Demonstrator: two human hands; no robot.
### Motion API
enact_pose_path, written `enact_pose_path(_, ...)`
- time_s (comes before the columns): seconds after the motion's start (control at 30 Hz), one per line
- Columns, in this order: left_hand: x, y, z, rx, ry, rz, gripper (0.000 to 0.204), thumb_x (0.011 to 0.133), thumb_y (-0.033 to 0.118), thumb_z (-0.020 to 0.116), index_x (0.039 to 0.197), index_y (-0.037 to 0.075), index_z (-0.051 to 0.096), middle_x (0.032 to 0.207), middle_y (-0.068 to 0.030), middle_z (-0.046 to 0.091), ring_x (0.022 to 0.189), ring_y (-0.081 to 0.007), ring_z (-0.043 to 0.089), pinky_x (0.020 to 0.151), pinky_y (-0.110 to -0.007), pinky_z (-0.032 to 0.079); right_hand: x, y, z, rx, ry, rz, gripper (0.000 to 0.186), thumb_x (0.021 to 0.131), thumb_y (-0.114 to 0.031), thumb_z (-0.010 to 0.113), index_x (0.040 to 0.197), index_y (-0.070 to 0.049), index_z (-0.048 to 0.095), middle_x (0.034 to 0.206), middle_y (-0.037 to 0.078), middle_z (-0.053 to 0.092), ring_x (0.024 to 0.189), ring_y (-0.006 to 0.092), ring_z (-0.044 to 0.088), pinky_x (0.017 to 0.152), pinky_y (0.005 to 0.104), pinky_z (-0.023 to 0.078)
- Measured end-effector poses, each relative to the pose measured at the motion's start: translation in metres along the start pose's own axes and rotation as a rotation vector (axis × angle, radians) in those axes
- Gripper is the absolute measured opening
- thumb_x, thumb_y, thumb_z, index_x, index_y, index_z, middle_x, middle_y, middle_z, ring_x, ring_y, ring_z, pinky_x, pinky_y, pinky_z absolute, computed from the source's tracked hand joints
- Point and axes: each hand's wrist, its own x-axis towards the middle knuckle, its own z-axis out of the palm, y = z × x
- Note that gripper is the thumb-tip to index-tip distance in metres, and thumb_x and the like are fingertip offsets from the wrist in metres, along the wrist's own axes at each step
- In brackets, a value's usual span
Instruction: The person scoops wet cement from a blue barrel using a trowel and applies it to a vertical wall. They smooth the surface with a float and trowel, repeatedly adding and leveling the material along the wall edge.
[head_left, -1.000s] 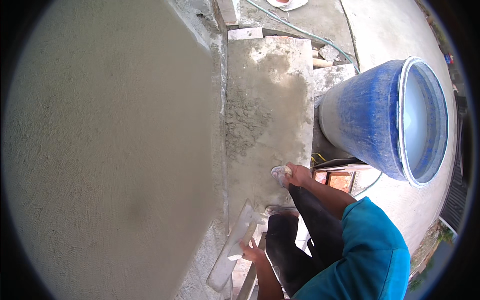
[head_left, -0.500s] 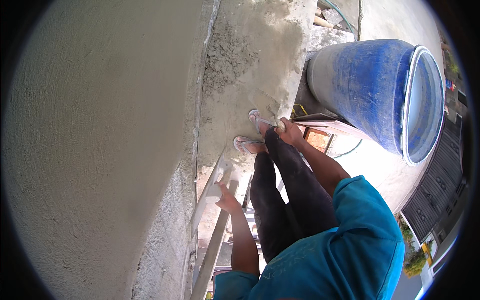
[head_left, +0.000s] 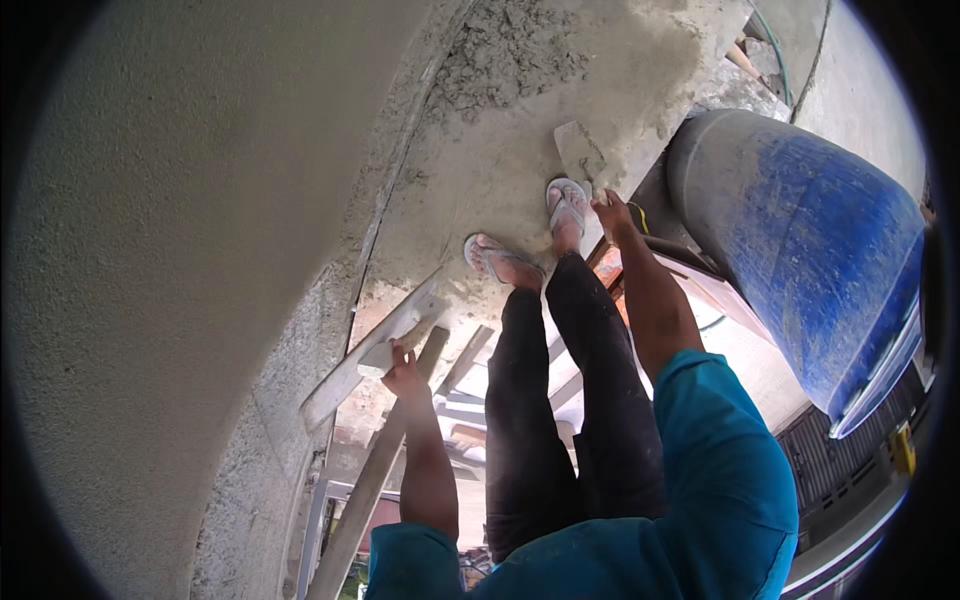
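My left hand (head_left: 404, 374) is closed round the handle of a long, pale plastering float (head_left: 345, 385), held at a slant near the foot of the plastered wall (head_left: 200, 190). My right hand (head_left: 613, 212) grips a trowel (head_left: 579, 150) by its handle, just right of my sandalled foot. Grey mortar smears the trowel's blade, which shows face up over the concrete ledge (head_left: 450, 200). Whether the blade touches the ledge I cannot tell. Beyond it, rough wet mortar (head_left: 505, 55) is spread along the wall side of the ledge.
A large blue plastic barrel (head_left: 800, 240) stands to the right, beside the ledge's edge. I stand on the ledge in sandals (head_left: 478, 255). Wooden beams (head_left: 375, 490) slope below my left arm, with a drop between them. A green hose (head_left: 775, 45) lies at the far right.
The view has turned, so the wall and barrel sit at a different slant. My right hand has reached farther forward and the trowel's blade now shows fully. The float is more tilted.
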Motion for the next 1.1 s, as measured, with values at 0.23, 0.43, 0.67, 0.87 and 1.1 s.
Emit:
enact_pose_path(0.23,0.071,-0.056,0.017,-0.096,0.164,-0.021,0.048,0.084,0.006,0.077,0.127,0.003,0.056,0.124,-0.0121,0.065,0.116,-0.0243,0.062,0.101,-0.048,0.051,0.148,-0.010,0.019,-0.012,0.052,-0.182,0.054,0.096,-0.037,0.062,0.143,-0.012,0.052,0.113,0.011,0.068,0.105,0.0231,0.063,0.092,0.0373,0.047)
enact_pose_path(0.43,0.120,-0.057,0.014,-0.074,0.144,-0.028,0.035,0.086,0.008,0.074,0.119,0.005,0.064,0.120,-0.0089,0.065,0.112,-0.0222,0.062,0.101,-0.050,0.050,0.161,-0.055,0.017,-0.584,0.227,-0.216,0.049,0.094,-0.043,0.061,0.138,-0.022,0.057,0.128,0.015,0.064,0.122,0.0345,0.059,0.099,0.0444,0.047)
enact_pose_path(0.67,0.173,-0.038,-0.001,-0.032,0.159,-0.085,0.038,0.088,0.017,0.073,0.122,0.007,0.061,0.127,-0.0065,0.064,0.122,-0.0243,0.058,0.104,-0.049,0.046,0.069,-0.021,0.011,-0.533,0.244,-0.658,0.033,0.089,-0.022,0.070,0.121,-0.020,0.063,0.104,0.012,0.066,0.093,0.0314,0.067,0.081,0.0436,0.053)
enact_pose_path(0.87,0.131,-0.042,-0.014,0.240,0.040,-0.262,0.057,0.093,0.025,0.068,0.140,0.006,0.040,0.149,-0.0155,0.048,0.140,-0.0309,0.042,0.113,-0.051,0.033,-0.071,0.001,-0.011,-0.402,0.078,-0.482,0.017,0.090,-0.017,0.066,0.104,-0.010,0.064,0.083,0.010,0.066,0.077,0.0278,0.066,0.072,0.0393,0.053)
enact_pose_path(1.1,-0.055,0.009,0.034,1.212,-0.832,0.164,0.030,0.092,0.030,0.065,0.089,0.000,0.072,0.089,-0.0096,0.074,0.082,-0.0170,0.066,0.077,-0.030,0.049,-0.292,-0.119,-0.116,-0.137,0.051,-0.583,0.026,0.092,-0.029,0.065,0.082,-0.005,0.062,0.084,0.014,0.063,0.081,0.0343,0.065,0.071,0.0440,0.052)
